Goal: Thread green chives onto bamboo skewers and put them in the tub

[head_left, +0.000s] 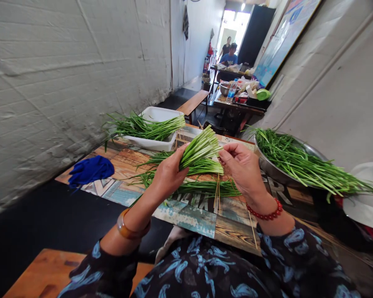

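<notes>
My left hand is wrapped around a bunch of garlic chives, held above the table with its pale cut ends pointing up and to the right. At the right edge of that bunch, my right hand pinches the end of a stem between thumb and fingertips. Beneath both hands, more garlic chives lie in loose piles on the patterned wooden table. Thin straw-coloured strips lie across these piles and hang toward the table's near side.
A white plastic tub holding chives stands at the back left, with a blue glove nearer me. To the right, a metal basin overflows with chives. Behind are a wooden bench, a cluttered table and two people.
</notes>
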Tool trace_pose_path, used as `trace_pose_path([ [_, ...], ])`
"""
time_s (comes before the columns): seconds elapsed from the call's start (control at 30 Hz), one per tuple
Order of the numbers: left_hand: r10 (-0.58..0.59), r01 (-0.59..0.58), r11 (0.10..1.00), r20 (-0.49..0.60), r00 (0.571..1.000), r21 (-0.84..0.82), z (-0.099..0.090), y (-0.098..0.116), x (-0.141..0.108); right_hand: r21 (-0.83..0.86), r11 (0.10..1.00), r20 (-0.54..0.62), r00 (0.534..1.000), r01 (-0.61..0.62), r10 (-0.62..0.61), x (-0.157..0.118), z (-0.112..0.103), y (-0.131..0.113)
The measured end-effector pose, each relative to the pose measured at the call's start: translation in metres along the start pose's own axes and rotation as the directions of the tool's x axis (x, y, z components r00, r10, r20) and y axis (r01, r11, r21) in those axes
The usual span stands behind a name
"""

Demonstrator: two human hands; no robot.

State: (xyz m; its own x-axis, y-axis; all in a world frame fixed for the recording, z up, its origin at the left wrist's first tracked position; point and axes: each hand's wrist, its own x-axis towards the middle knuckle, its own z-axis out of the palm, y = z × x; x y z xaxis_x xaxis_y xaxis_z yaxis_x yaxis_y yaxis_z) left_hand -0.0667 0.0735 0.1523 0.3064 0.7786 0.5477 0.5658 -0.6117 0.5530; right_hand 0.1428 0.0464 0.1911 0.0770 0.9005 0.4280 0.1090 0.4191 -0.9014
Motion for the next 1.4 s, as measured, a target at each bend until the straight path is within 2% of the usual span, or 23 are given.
trace_pose_path([
  [0.2,0.019,-0.019,0.999,0.0,1.0,-0.031,0.002,-0.001,0.0,0.003,1.0,0.054,0.999,-0.003,0.003,0.001,-0.002,0.002],
  [0.4,0.029,-0.029,0.999,0.002,1.0,-0.032,0.002,0.003,0.002,0.022,1.0,0.023,1.0,-0.003,0.002,0.001,0.001,0.004],
  [0.53,0.037,-0.036,0.999,-0.008,0.999,0.011,0.002,0.006,0.002,0.059,0.998,0.024,1.0,-0.01,0.008,0.001,0.002,0.002],
  [0.67,0.042,-0.041,0.995,-0.011,0.999,0.086,0.001,0.007,0.0,0.089,0.994,0.053,0.997,-0.067,0.062,0.002,0.002,-0.004],
  [0.83,0.069,-0.068,0.99,-0.007,0.998,0.127,0.002,0.008,-0.002,0.129,0.987,0.019,0.996,-0.094,0.092,0.003,0.003,-0.01],
  [1.03,0.046,-0.047,0.994,0.006,0.999,0.098,0.003,0.01,-0.002,0.053,0.998,0.015,0.999,-0.033,0.032,0.003,0.002,-0.003],
  [1.27,0.04,-0.04,0.999,0.02,0.999,-0.02,0.006,0.016,-0.001,-0.192,0.978,-0.155,0.982,0.082,-0.112,0.002,0.003,-0.008],
  [1.4,0.05,-0.05,0.999,0.01,0.999,0.01,0.008,0.014,-0.002,-0.094,0.995,-0.091,0.995,0.035,-0.044,0.004,0.003,-0.007],
])
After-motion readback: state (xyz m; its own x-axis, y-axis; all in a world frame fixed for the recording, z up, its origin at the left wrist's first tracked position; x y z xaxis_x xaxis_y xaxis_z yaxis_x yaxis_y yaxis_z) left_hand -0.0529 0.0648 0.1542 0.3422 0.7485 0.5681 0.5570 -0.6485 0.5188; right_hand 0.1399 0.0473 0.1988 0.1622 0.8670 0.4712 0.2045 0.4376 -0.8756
